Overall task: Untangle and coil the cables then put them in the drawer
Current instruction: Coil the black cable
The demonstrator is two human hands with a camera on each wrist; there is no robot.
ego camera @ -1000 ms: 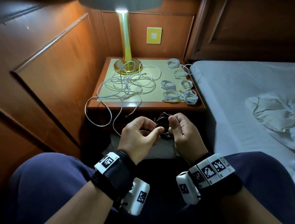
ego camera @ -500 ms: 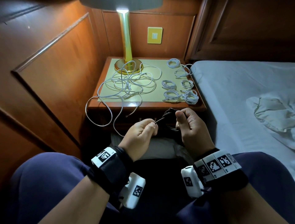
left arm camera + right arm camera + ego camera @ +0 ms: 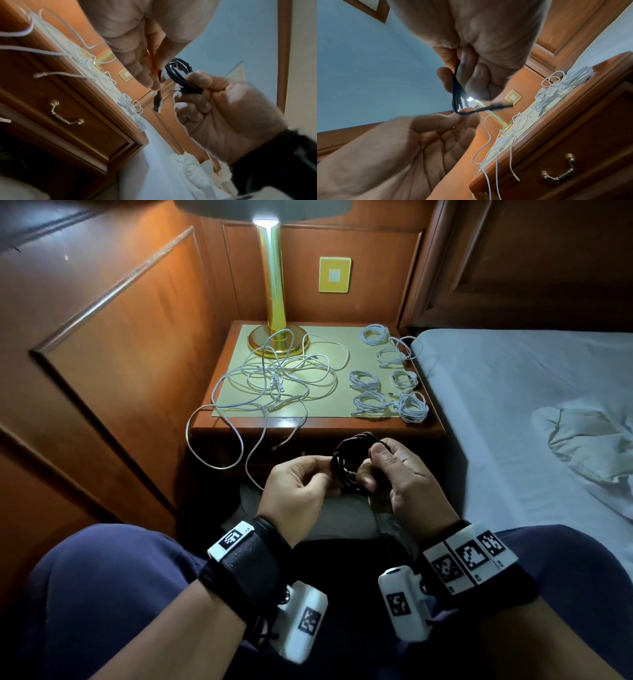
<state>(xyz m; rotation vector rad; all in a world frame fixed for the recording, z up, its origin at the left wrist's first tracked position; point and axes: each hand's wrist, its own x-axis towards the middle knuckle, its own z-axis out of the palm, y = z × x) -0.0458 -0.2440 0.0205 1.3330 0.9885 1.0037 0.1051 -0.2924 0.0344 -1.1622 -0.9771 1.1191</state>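
Observation:
A black cable (image 3: 347,455) is wound into a small coil just in front of the nightstand. My right hand (image 3: 371,465) grips that black coil (image 3: 180,75), with fingers and thumb curled round it. My left hand (image 3: 325,479) pinches the cable's loose end, and the black plug (image 3: 157,103) sticks out past the fingertips. In the right wrist view the plug (image 3: 498,106) points towards the nightstand. A tangle of white cables (image 3: 281,378) lies on the nightstand top, some strands hanging over its front edge. Several coiled white cables (image 3: 387,386) lie at its right. The drawer (image 3: 72,108) is shut.
A brass lamp (image 3: 274,302) stands at the back of the nightstand (image 3: 308,426). A bed with a pale sheet (image 3: 513,405) lies to the right, wooden wall panels to the left. The drawer has a metal handle (image 3: 559,174). My knees fill the lower frame.
Both hands rose from the lap towards the nightstand's front. The left hand drew the black cable's end out to the left, then brought it back beside the coil.

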